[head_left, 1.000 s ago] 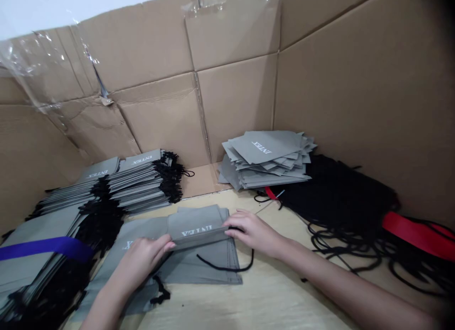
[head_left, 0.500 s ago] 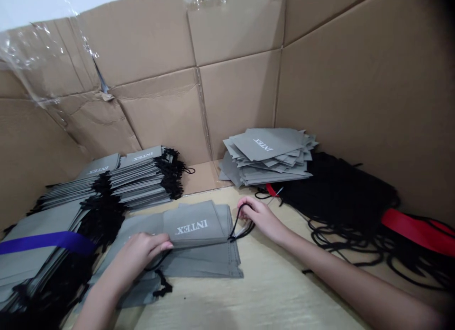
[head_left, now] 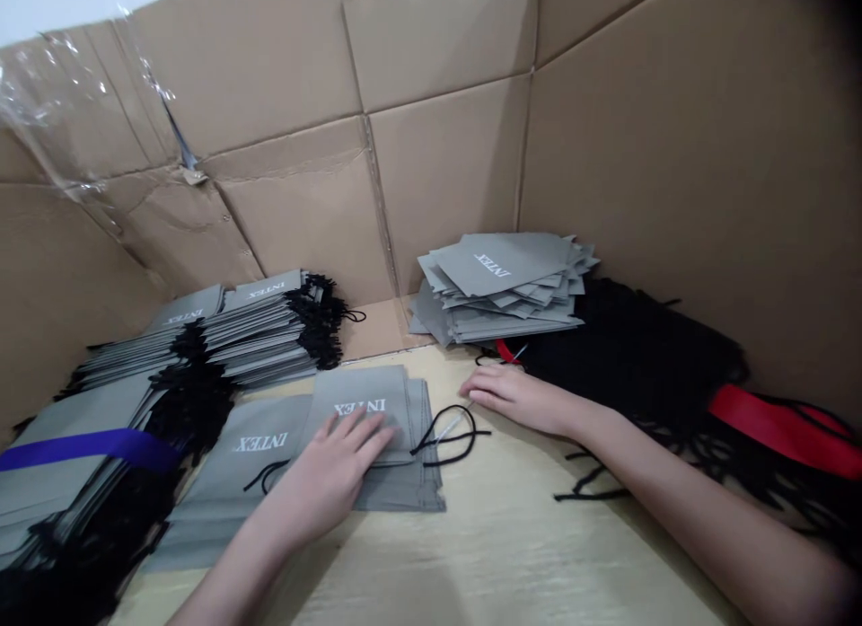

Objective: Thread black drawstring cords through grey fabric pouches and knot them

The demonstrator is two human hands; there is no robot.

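Observation:
My left hand [head_left: 340, 464] lies flat, fingers spread, on a grey fabric pouch [head_left: 364, 388] printed INTEX. A black cord [head_left: 475, 437] forms a loop at the pouch's right edge. A thin, pale needle-like tool [head_left: 450, 427] crosses this loop and runs up to the fingertips of my right hand [head_left: 502, 392], which are pressed together, apparently on its end. Several more grey pouches lie under and beside the top one, including a printed pouch [head_left: 262, 433] to the left with a short cord end.
Stacks of corded pouches [head_left: 262, 330] stand at the left, one bound with a purple band [head_left: 87, 446]. A loose pouch pile [head_left: 505, 267] sits at the back. Black cord bundles [head_left: 646, 339] with a red band [head_left: 781, 428] lie right. Cardboard walls [head_left: 444, 168] enclose the table.
My left hand has moved right and opened flat onto the top pouch. My right hand has let go of the cord, which now lies on the table, and has shifted slightly right.

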